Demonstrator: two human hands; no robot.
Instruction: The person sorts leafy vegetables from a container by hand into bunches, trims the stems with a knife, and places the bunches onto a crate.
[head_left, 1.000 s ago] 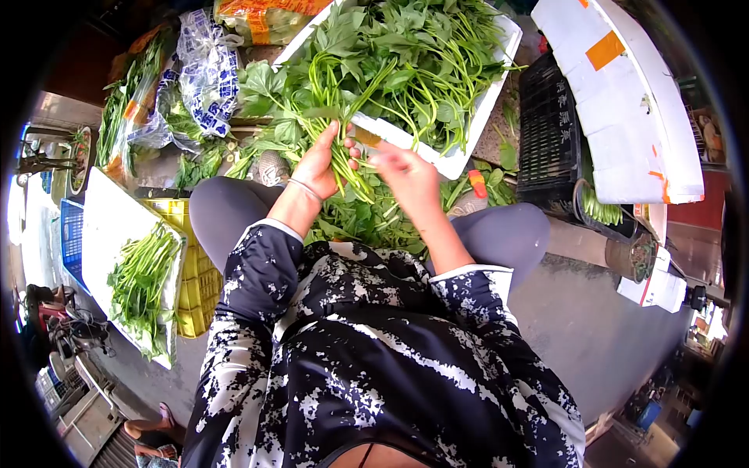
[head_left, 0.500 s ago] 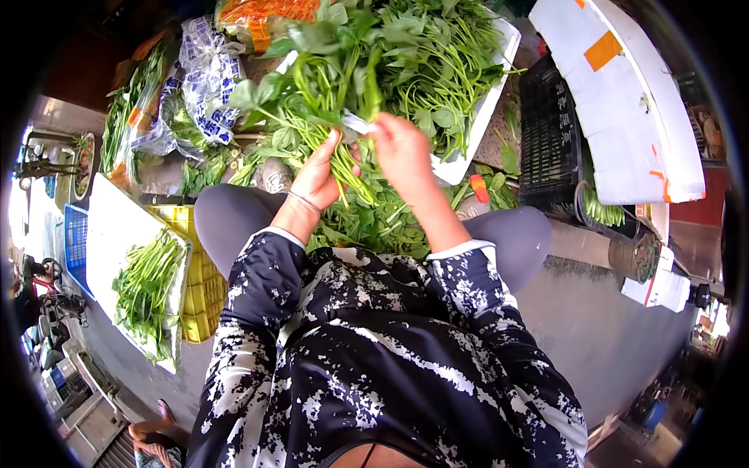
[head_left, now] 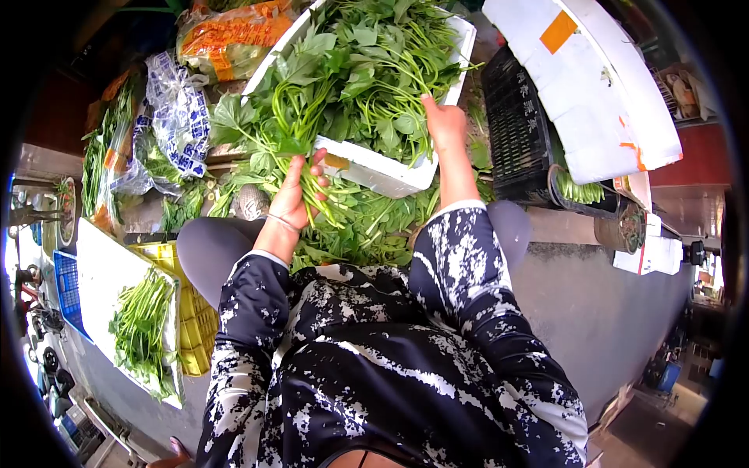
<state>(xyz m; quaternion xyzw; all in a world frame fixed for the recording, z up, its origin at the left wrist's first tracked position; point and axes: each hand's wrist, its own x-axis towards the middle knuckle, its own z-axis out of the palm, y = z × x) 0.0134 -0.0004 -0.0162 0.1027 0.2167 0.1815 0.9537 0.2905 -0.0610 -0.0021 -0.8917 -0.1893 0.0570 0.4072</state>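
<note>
My left hand (head_left: pixel 290 201) is closed around the stems of a bunch of leafy greens (head_left: pixel 295 117), with the leaves pointing away from me and the cut ends hanging below my fingers. At the right side of a white foam box (head_left: pixel 374 170), my right hand (head_left: pixel 446 126) pinches at long green stems. Its fingertips are partly hidden, so how many stems it holds cannot be made out. The box is heaped with more of these leafy greens (head_left: pixel 382 66). Loose leaves (head_left: pixel 367 222) lie on the ground between my knees.
On the left, a white foam lid (head_left: pixel 97 292) bears a bundle of greens (head_left: pixel 144 320) beside a yellow crate (head_left: pixel 195 320). Plastic bags of vegetables (head_left: pixel 178 117) lie at the upper left. A black crate (head_left: pixel 519 129) and a white foam panel (head_left: pixel 589 86) stand on the right.
My right hand has moved away from the bunch, rightward to the stems in the foam box. My left hand still holds its bunch. The view has shifted, showing the box's near wall.
</note>
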